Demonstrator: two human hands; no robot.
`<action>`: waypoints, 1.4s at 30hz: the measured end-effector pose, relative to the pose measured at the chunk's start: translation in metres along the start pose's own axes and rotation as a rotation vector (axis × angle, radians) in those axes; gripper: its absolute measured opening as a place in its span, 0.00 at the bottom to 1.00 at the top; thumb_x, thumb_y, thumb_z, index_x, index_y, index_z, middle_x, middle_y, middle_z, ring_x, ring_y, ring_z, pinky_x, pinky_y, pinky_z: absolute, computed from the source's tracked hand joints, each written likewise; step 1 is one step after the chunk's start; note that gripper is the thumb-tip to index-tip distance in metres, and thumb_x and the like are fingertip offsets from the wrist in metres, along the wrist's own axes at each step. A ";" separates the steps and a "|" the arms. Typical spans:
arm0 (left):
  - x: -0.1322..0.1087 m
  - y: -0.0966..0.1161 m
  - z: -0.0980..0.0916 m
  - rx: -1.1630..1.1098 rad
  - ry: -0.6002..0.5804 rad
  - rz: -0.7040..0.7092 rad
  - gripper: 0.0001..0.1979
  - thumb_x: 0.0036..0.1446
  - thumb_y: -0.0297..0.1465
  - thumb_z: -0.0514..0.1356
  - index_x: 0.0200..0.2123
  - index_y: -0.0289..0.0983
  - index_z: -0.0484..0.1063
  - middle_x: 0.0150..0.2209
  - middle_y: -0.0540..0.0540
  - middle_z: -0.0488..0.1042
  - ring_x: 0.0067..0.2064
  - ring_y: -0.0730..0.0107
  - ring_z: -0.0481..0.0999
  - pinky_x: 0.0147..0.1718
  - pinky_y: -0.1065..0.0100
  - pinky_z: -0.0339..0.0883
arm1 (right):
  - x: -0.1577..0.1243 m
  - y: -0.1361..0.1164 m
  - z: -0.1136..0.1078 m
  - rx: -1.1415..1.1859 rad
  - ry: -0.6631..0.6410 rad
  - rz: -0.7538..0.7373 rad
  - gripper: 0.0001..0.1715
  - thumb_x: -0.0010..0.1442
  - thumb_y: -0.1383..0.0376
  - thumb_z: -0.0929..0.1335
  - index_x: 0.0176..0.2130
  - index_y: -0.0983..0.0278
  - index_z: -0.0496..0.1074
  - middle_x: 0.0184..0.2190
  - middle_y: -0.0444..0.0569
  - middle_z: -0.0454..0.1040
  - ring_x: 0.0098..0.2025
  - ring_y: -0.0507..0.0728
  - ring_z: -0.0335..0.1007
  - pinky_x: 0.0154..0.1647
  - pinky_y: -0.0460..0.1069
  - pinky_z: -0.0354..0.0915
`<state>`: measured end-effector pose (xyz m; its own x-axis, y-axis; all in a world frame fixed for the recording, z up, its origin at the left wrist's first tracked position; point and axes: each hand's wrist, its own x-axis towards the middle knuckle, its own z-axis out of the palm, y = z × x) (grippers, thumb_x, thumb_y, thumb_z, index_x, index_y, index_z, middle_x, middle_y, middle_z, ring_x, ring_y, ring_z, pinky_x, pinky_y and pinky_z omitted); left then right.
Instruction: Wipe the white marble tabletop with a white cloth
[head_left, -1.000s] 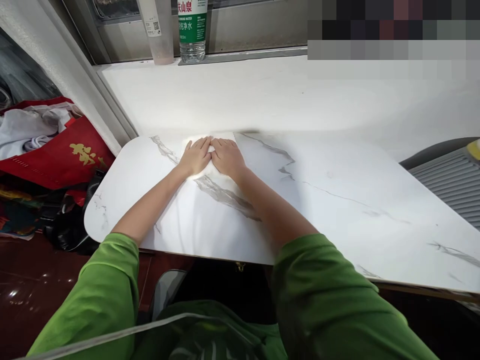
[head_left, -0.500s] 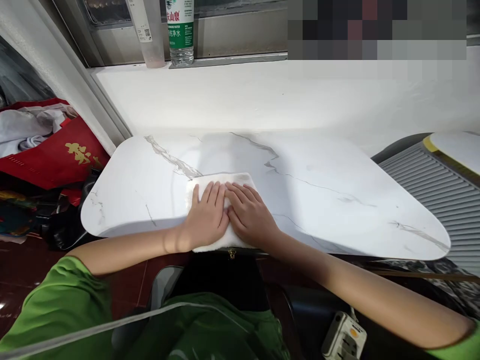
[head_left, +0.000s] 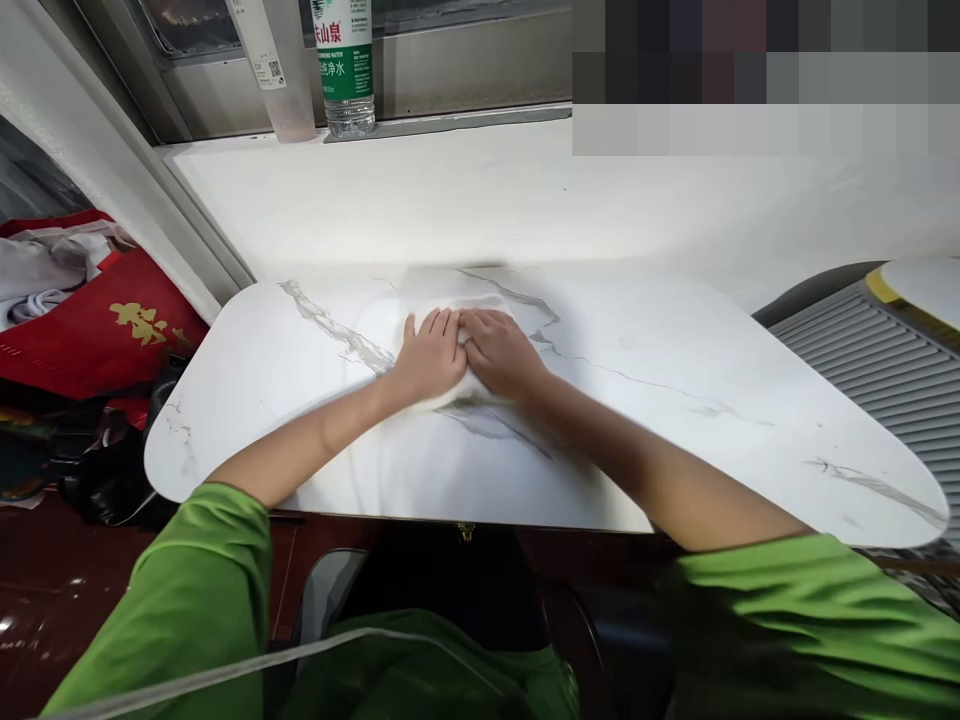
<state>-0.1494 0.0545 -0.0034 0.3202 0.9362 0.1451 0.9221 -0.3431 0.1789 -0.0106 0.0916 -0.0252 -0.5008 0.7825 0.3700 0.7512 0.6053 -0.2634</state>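
A folded white cloth (head_left: 469, 388) lies flat on the white marble-patterned table (head_left: 675, 370), mostly covered by my hands. My left hand (head_left: 433, 355) rests palm down on its left part, the fingers stretched forward and the thumb side against the other hand. Beside it my right hand (head_left: 501, 350) presses on the right part, palm down, with its fingers pointing forward and to the left and slightly bent. Both hands are open and touch each other over the cloth. The cloth's far edge is blurred and shows a little beyond the fingertips.
A white wall (head_left: 420, 200) rises behind the table. On the sill above stand a green-labelled water bottle (head_left: 347, 80) and a clear plastic container (head_left: 281, 80). At the left is a red bag (head_left: 127, 320) with gold print. A grey ribbed surface (head_left: 862, 350) stands at the right.
Both hands have slid the cloth forward, away from the table's near edge towards the wall. My arms are stretched further, and the view has shifted slightly.
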 end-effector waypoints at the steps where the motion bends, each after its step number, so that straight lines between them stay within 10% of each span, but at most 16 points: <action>1: 0.016 -0.003 0.002 -0.008 0.006 -0.010 0.27 0.65 0.27 0.43 0.66 0.28 0.56 0.68 0.34 0.57 0.69 0.54 0.54 0.67 0.44 0.42 | 0.012 0.011 0.002 0.003 0.001 0.004 0.23 0.58 0.71 0.57 0.49 0.68 0.70 0.50 0.61 0.74 0.54 0.66 0.67 0.58 0.60 0.61; 8: 0.088 -0.020 0.012 -0.015 -0.026 -0.030 0.27 0.66 0.28 0.43 0.67 0.29 0.54 0.69 0.38 0.55 0.70 0.59 0.52 0.68 0.48 0.40 | 0.063 0.054 0.011 -0.064 0.007 0.109 0.24 0.58 0.72 0.56 0.50 0.69 0.69 0.50 0.61 0.74 0.54 0.66 0.66 0.58 0.60 0.59; 16: 0.075 -0.012 0.007 0.029 -0.052 0.000 0.27 0.69 0.30 0.40 0.68 0.29 0.51 0.70 0.39 0.52 0.71 0.60 0.50 0.68 0.48 0.39 | 0.045 0.052 0.008 -0.046 0.038 0.093 0.24 0.61 0.70 0.56 0.53 0.67 0.69 0.55 0.59 0.72 0.57 0.65 0.65 0.61 0.61 0.57; 29: -0.029 0.114 0.015 0.006 -0.114 0.073 0.30 0.68 0.35 0.42 0.69 0.25 0.49 0.71 0.35 0.49 0.71 0.52 0.47 0.68 0.43 0.38 | -0.125 0.038 -0.052 -0.060 0.106 -0.045 0.26 0.63 0.66 0.56 0.56 0.67 0.69 0.57 0.59 0.72 0.61 0.65 0.66 0.62 0.63 0.62; 35: -0.017 0.169 0.029 -0.042 -0.137 0.226 0.29 0.68 0.34 0.43 0.68 0.25 0.51 0.70 0.35 0.53 0.70 0.53 0.50 0.67 0.44 0.42 | -0.182 0.070 -0.083 -0.145 0.132 0.096 0.23 0.63 0.66 0.56 0.51 0.65 0.71 0.55 0.60 0.73 0.58 0.67 0.69 0.60 0.65 0.65; 42: 0.026 0.182 0.046 -0.067 -0.011 0.268 0.27 0.66 0.30 0.44 0.64 0.24 0.57 0.67 0.33 0.58 0.68 0.52 0.55 0.66 0.46 0.46 | -0.162 0.111 -0.092 -0.126 0.109 0.174 0.23 0.60 0.66 0.57 0.47 0.66 0.73 0.53 0.61 0.74 0.56 0.69 0.70 0.57 0.66 0.66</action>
<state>0.0367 0.0199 -0.0120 0.5535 0.8121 0.1849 0.7880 -0.5825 0.1996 0.1929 0.0190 -0.0325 -0.3147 0.8492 0.4240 0.8733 0.4341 -0.2213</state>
